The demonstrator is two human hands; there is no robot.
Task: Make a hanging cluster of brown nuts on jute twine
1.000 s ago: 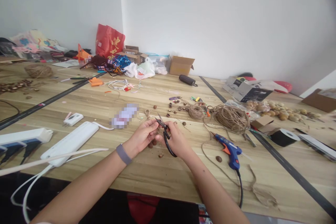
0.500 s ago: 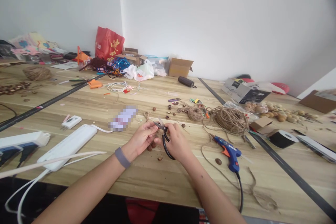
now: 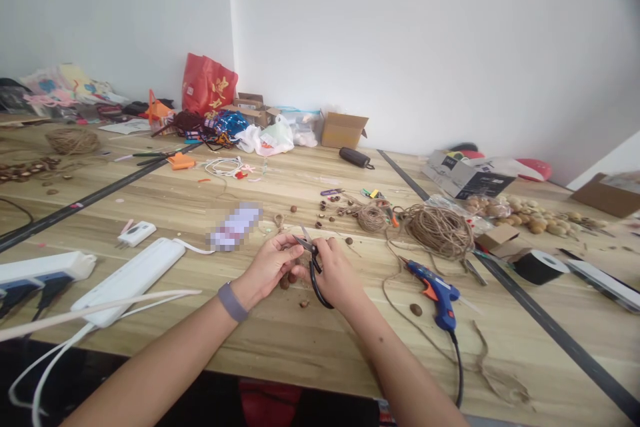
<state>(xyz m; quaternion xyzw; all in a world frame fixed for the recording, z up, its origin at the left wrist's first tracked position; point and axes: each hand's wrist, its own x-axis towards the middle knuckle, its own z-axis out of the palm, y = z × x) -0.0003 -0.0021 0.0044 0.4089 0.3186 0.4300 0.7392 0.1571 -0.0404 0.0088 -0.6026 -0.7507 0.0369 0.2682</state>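
My right hand is wrapped round a pair of black-handled scissors. The scissor blades are parted and point up and left, close to the fingertips of my left hand. The thumb and fingers of that left hand are pinched together; what they hold is too small to make out. Brown nuts show just below and between the two hands, partly hidden by the fingers. A small piece of shell lies on the wooden table in front of them.
To the right are a blue glue gun with its cord, a coil of twine and a black roll. A phone and a white power strip lie to the left. Nut shells are scattered beyond the hands.
The scissor blades have opened slightly wider and the handle has shifted a little. Both hands stay in nearly the same place.
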